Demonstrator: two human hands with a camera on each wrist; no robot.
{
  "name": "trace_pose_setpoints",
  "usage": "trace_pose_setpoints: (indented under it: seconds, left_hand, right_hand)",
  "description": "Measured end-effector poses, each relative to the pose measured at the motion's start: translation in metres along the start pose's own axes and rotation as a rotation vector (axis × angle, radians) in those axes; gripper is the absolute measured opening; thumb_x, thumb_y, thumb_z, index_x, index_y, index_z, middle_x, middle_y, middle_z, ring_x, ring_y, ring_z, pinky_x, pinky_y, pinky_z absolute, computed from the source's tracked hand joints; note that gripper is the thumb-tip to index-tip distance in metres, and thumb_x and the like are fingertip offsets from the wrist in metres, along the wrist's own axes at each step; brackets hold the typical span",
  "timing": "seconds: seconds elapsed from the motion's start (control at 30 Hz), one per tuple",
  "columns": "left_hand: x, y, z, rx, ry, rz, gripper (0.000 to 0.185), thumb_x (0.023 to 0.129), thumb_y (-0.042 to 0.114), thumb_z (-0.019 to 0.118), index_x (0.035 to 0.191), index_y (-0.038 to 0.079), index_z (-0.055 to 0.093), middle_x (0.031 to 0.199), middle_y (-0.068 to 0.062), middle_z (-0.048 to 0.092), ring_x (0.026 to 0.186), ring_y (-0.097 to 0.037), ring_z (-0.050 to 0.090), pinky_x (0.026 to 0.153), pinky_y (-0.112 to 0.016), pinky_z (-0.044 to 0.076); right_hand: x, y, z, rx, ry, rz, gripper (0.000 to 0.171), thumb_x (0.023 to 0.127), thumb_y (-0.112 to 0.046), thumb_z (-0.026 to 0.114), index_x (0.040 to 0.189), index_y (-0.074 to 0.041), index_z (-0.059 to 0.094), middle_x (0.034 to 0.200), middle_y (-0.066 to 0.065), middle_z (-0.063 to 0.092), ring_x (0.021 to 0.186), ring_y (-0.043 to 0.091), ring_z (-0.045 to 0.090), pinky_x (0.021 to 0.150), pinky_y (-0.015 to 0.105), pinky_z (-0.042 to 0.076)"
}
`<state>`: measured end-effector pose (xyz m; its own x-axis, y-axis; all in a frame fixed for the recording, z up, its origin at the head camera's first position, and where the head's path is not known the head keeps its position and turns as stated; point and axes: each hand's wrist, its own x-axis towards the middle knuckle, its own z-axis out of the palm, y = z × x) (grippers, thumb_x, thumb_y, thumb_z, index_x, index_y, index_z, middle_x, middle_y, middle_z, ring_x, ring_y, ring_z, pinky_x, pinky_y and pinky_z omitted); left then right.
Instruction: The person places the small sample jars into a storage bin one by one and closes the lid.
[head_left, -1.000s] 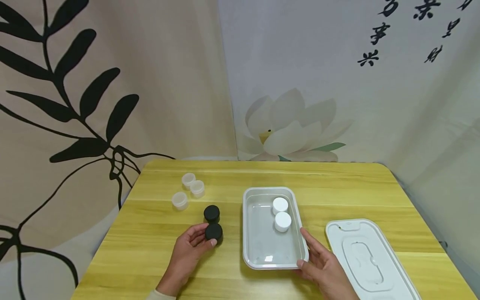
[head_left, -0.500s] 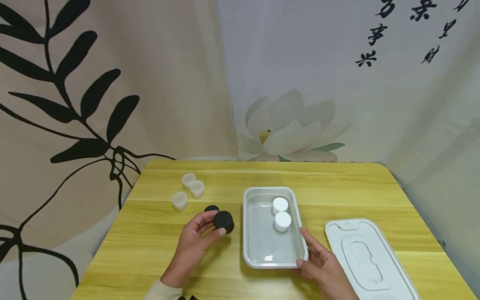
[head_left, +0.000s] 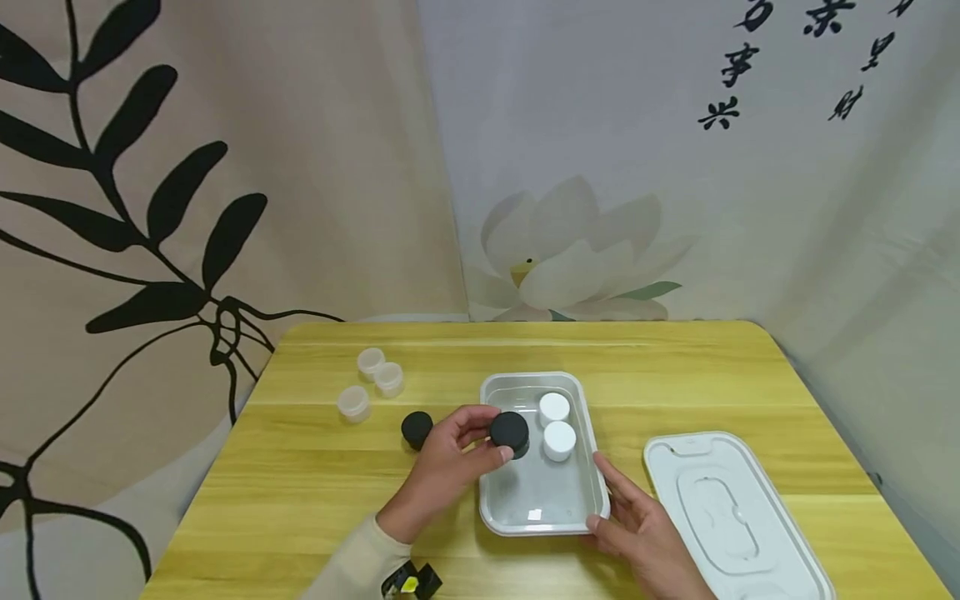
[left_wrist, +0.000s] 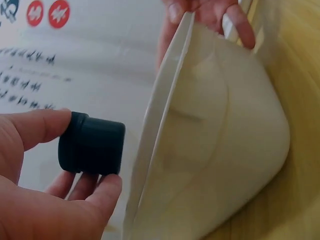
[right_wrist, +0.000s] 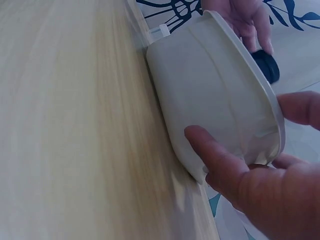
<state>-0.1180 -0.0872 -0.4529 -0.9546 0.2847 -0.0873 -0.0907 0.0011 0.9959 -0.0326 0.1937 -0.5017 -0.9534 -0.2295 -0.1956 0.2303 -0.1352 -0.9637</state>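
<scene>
A small black lidded jar [head_left: 509, 430] is pinched between the thumb and fingers of my left hand [head_left: 453, 458]. It hangs over the left side of a white plastic box [head_left: 525, 504]. In the left wrist view the black jar [left_wrist: 97, 145] lies sideways in the grip, beside the box's rim [left_wrist: 160, 125]. My right hand [head_left: 637, 529] holds the box at its near right corner; in the right wrist view one finger [right_wrist: 215, 152] lies along the outer wall. Two white round jars [head_left: 553, 408] stand inside the box, towards its right side.
A second black jar [head_left: 417, 428] stands on the wooden table [head_left: 300, 517], left of the box. Three translucent small jars [head_left: 354, 403] are grouped at the back left. The box's white lid [head_left: 738, 517] lies flat at the right. A printed curtain [head_left: 345, 167] hangs behind the table.
My left hand has lifted the nearer black jar off the table and carried it right, over the box. The other black jar stays put. My right hand keeps its hold on the box.
</scene>
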Motion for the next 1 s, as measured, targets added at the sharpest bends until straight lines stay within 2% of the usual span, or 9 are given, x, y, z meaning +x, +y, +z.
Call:
trace_pose_setpoints:
  seconds: [0.13,0.3,0.57,0.7,0.87,1.0]
  left_hand:
    - [0.01,0.002,0.015,0.027,-0.071,0.006,0.05,0.09,0.007,0.082,0.135,0.001,0.061,0.131,-0.017,0.066,0.122,-0.024,0.066,0.104,-0.026,0.056]
    - [0.014,-0.002,0.029,0.077,-0.134,-0.02,0.046,0.09,0.005,0.082,0.131,0.002,0.061,0.133,-0.015,0.064,0.126,-0.027,0.066,0.1,-0.027,0.059]
    - [0.018,-0.006,0.048,0.199,-0.207,-0.07,0.043,0.089,0.007,0.083,0.127,0.007,0.063,0.126,-0.008,0.069,0.122,-0.025,0.068,0.103,-0.039,0.057]
    - [0.019,-0.007,0.055,0.216,-0.222,-0.09,0.042,0.088,0.002,0.083,0.124,0.005,0.063,0.121,-0.009,0.07,0.118,-0.025,0.068,0.103,-0.043,0.057]
    - [0.019,-0.009,0.063,0.239,-0.217,-0.11,0.042,0.084,-0.007,0.082,0.12,0.002,0.062,0.114,-0.011,0.069,0.111,-0.026,0.069,0.096,-0.04,0.059]
    - [0.017,-0.009,0.07,0.305,-0.198,-0.129,0.042,0.081,-0.009,0.083,0.116,0.003,0.062,0.109,-0.009,0.068,0.104,-0.024,0.068,0.094,-0.04,0.058]
  right_hand:
    - [0.001,0.0,-0.002,-0.003,-0.016,-0.018,0.085,0.1,-0.002,0.067,0.17,-0.011,0.019,0.174,0.016,0.021,0.136,0.002,0.055,0.097,0.042,0.062]
    - [0.0,0.004,-0.002,0.028,-0.047,-0.01,0.086,0.1,-0.002,0.066,0.17,-0.011,0.016,0.174,0.007,0.023,0.137,-0.001,0.053,0.099,0.044,0.061]
    - [0.001,0.002,-0.002,0.027,-0.076,-0.027,0.086,0.101,0.0,0.064,0.17,-0.009,0.013,0.175,0.019,0.011,0.139,0.003,0.053,0.099,0.042,0.06]
    - [0.001,0.0,-0.001,0.011,-0.056,-0.016,0.086,0.1,-0.001,0.065,0.17,-0.009,0.015,0.176,0.019,0.012,0.137,0.005,0.056,0.098,0.04,0.061]
    - [0.001,0.0,0.0,0.017,-0.047,0.006,0.087,0.1,-0.001,0.066,0.171,-0.01,0.015,0.176,0.019,0.012,0.136,0.006,0.056,0.098,0.041,0.061]
    - [0.0,-0.001,0.0,0.031,-0.053,0.012,0.088,0.1,-0.001,0.065,0.171,-0.01,0.013,0.176,0.018,0.01,0.137,0.008,0.055,0.1,0.042,0.06]
